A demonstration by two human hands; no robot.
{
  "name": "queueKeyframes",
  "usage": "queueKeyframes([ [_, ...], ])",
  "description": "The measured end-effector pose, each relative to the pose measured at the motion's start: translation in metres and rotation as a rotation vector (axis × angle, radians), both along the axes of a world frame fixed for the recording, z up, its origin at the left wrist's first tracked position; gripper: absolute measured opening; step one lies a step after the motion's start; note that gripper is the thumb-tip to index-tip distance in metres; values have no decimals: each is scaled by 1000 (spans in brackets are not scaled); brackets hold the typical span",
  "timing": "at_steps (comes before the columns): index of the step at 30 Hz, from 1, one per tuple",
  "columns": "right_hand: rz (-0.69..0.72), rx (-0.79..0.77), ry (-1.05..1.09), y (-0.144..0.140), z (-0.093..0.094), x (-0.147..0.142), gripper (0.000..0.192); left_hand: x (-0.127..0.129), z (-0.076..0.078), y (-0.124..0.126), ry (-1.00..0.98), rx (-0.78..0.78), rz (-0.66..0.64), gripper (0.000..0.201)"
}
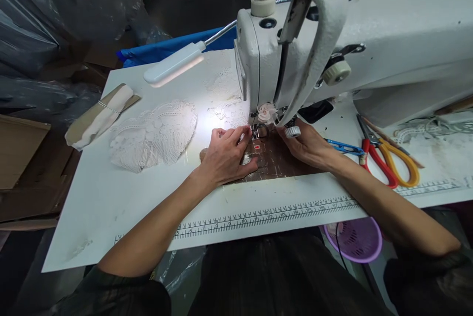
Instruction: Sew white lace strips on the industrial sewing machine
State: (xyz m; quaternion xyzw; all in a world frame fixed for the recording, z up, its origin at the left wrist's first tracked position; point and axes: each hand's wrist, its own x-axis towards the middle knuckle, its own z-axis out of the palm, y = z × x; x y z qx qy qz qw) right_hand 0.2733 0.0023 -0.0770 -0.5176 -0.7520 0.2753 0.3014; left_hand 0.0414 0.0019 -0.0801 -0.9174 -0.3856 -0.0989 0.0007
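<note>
left hand [225,156] lies flat on the tabletop [111,193], fingertips pinching a small lace rosette [266,111] just beyond at the presser foot [260,130]; right hand [306,144] pinches its other side. soft, light, crushable; best held by its edges. lace pile [153,134] lies farther left.

The sewing machine [388,35] is cut off by the top and right edges, and its head hides the needle and most of the small pale lace piece [266,111] at the presser foot. The fingertips of the left hand [225,156] and right hand [308,146] crowd that spot, so it cannot be told whether they pinch the lace or only press it. The purple basket [356,242] is half hidden under the table [111,207], the ruler [266,215] numbers are too small to read, and the dim surroundings at left are unclear.
</note>
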Motion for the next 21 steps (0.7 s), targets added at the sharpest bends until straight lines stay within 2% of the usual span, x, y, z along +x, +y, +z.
queueKeyframes([
  [5,60,29,15,-6,-4,5,39,-2,0,5,-36,-38,13,65],
  [14,27,62,-65,-4,-13,3,26,-11,-3,11,-86,-129,-18,72],
  [18,66,104,-223,-10,-19,2,35,-10,-6,6,-111,-103,89,90],
  [21,74,181,-328,-13,-29,4,42,-7,-7,0,-108,-88,139,94],
])
